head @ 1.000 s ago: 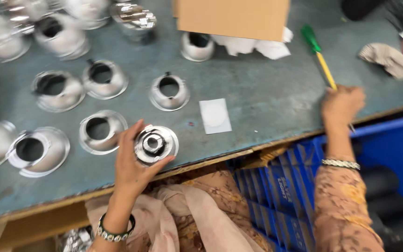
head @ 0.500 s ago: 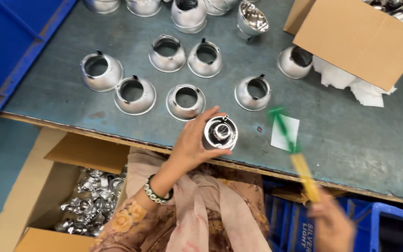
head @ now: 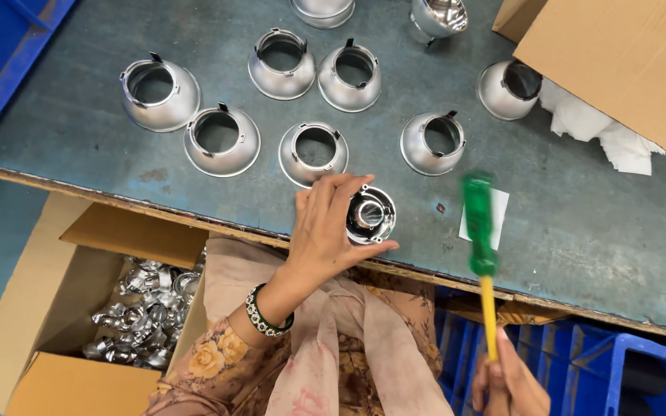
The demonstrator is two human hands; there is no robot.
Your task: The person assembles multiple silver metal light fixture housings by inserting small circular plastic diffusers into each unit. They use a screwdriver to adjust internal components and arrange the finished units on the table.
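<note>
My left hand (head: 325, 231) grips a small shiny metal reflector cup (head: 370, 215) at the near edge of the grey-blue table (head: 564, 254); its open mouth faces up at me. My right hand (head: 510, 385) is low at the bottom right, closed around the yellow end of a long tool (head: 481, 254) with a green upper part. The tool points away from me, to the right of the cup and apart from it, and looks blurred.
Several silver cone-shaped reflectors (head: 315, 153) stand in rows on the table. A cardboard box (head: 618, 54) with white paper (head: 603, 139) sits at the back right. A white slip (head: 495, 208) lies behind the tool. A carton of shiny metal parts (head: 140, 316) stands below left; blue crates (head: 580, 370) below right.
The view has swung left and closer. My right hand took the green and yellow tool off the table and brought it beside the cup. My left hand keeps holding the cup.
</note>
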